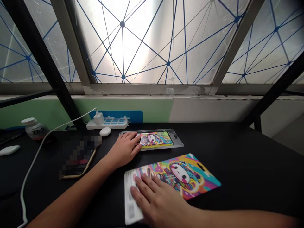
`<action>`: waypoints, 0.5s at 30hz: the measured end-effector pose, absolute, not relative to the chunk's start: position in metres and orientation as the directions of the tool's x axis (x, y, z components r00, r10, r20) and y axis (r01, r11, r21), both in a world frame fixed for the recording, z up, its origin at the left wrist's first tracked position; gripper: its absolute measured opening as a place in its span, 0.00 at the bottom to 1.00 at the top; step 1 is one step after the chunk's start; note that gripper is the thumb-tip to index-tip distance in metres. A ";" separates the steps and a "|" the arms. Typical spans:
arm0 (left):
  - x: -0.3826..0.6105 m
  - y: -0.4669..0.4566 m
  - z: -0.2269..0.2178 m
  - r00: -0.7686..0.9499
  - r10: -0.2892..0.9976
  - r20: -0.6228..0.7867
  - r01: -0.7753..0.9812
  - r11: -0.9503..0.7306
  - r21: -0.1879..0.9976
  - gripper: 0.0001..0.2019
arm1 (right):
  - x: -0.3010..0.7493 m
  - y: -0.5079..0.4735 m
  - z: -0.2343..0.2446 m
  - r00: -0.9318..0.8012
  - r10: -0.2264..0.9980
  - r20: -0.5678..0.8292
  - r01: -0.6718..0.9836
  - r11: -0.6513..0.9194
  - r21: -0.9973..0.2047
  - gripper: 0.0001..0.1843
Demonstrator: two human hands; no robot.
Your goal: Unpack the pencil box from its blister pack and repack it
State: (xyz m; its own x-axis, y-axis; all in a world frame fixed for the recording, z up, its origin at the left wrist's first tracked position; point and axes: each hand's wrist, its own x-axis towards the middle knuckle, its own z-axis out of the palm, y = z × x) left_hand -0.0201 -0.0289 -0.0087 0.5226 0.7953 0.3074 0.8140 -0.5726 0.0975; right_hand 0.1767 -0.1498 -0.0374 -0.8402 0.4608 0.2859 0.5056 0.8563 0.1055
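The outspread left hand [128, 148] is laid on the far package [158, 139], the flattened right hand [160, 199] on the near card [181, 174].

A plain black desk [249, 164] carries everything, its right side bare and its left side busier. Towards the near edge a bright printed card [190, 174] with a cartoon panda lies aslant, and just beyond it, well apart from the jar, lies a clear plastic pack [178, 142] with a matching print. Along the back sits a white power strip [108, 124], near a small round white case [105, 131]; leftward are a pixelated flat object [82, 155] with a tan edge, a white cable [30, 167], a lidded jar [35, 129] and a smooth white object [9, 150].
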 end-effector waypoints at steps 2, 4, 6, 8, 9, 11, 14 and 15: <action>-0.018 -0.030 -0.009 0.529 0.787 0.318 0.808 -0.582 0.096 0.22 | 0.163 -0.129 -0.030 -0.822 0.529 0.211 0.535 0.844 -0.030 0.35; -0.017 -0.031 -0.009 0.540 0.782 0.312 0.801 -0.591 0.095 0.23 | 0.155 -0.105 -0.020 -0.815 0.551 0.179 0.535 0.834 -0.135 0.30; -0.019 -0.030 -0.008 0.553 0.777 0.301 0.792 -0.602 0.099 0.23 | 0.152 -0.086 -0.014 -0.829 0.529 0.183 0.493 0.845 -0.207 0.23; -0.021 -0.029 -0.008 0.569 0.769 0.290 0.779 -0.617 0.108 0.24 | 0.153 -0.078 -0.014 -0.845 0.486 0.222 0.435 0.867 -0.241 0.18; -0.023 -0.029 -0.009 0.577 0.765 0.288 0.773 -0.625 0.112 0.24 | 0.154 -0.077 -0.015 -0.851 0.460 0.253 0.405 0.882 -0.241 0.16; -0.025 -0.028 -0.010 0.588 0.758 0.283 0.764 -0.635 0.115 0.25 | 0.158 -0.078 -0.016 -0.859 0.387 0.335 0.339 0.920 -0.195 0.15; -0.027 -0.027 -0.011 0.581 0.763 0.283 0.768 -0.629 0.120 0.25 | 0.172 -0.070 -0.009 -0.826 0.376 0.421 0.376 0.923 -0.086 0.19; -0.027 -0.027 -0.011 0.573 0.768 0.286 0.772 -0.623 0.127 0.25 | 0.180 -0.062 -0.004 -0.792 0.444 0.419 0.457 0.886 -0.076 0.19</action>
